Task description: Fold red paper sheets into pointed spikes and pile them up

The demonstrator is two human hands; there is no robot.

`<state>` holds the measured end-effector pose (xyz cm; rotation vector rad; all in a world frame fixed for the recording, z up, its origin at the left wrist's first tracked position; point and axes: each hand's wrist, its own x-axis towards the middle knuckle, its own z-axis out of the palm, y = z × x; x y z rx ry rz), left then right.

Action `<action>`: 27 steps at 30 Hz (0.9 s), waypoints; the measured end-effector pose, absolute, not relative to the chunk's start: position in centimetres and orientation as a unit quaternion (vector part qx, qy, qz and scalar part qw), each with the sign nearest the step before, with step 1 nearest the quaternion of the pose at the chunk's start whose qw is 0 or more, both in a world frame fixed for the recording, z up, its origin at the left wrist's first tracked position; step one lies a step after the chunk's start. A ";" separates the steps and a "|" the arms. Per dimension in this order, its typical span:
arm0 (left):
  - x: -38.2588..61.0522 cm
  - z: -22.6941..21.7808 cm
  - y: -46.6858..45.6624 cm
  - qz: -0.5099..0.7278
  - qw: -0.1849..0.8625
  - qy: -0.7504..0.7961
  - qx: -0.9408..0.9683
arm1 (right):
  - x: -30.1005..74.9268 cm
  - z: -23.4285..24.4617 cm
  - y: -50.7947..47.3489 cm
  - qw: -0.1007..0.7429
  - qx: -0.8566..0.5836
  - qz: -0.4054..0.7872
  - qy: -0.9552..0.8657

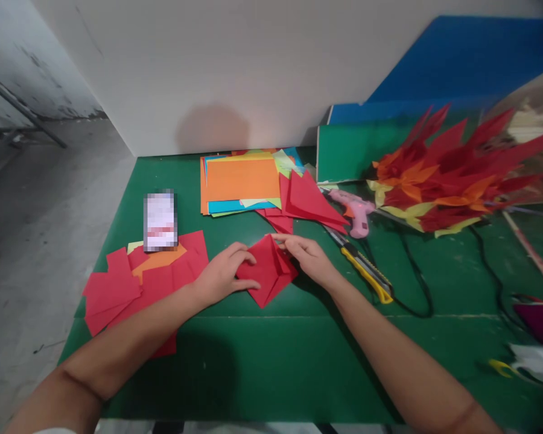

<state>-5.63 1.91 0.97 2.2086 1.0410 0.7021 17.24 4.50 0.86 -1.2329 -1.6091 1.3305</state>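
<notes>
A partly folded red paper square point(268, 274) lies on the green table point(271, 361) in front of me. My left hand point(221, 274) presses its left side with curled fingers and holds the fold. My right hand point(310, 256) pinches the paper's upper right flap with thumb and fingers. Both hands are closed on this same sheet.
Loose red and orange sheets point(136, 280) and a phone point(160, 220) lie at the left. A stack of coloured paper point(242, 181) and folded red triangles point(310, 202) sit behind. A pink glue gun point(356, 211), a yellow utility knife point(366, 271), a black cord point(416, 277) and a red-orange paper flower point(452, 175) are at the right.
</notes>
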 end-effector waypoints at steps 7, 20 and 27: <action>-5.9 1.1 2.4 0.359 0.276 0.471 0.757 | 17.1 1.1 4.6 0.316 -0.489 0.547 -0.602; -6.1 0.8 3.0 0.427 0.326 0.500 0.679 | 17.2 1.1 4.6 0.328 -0.457 0.542 -0.624; -6.3 1.3 2.9 0.418 0.392 0.499 0.650 | 17.2 1.4 4.4 0.333 -0.493 0.532 -0.603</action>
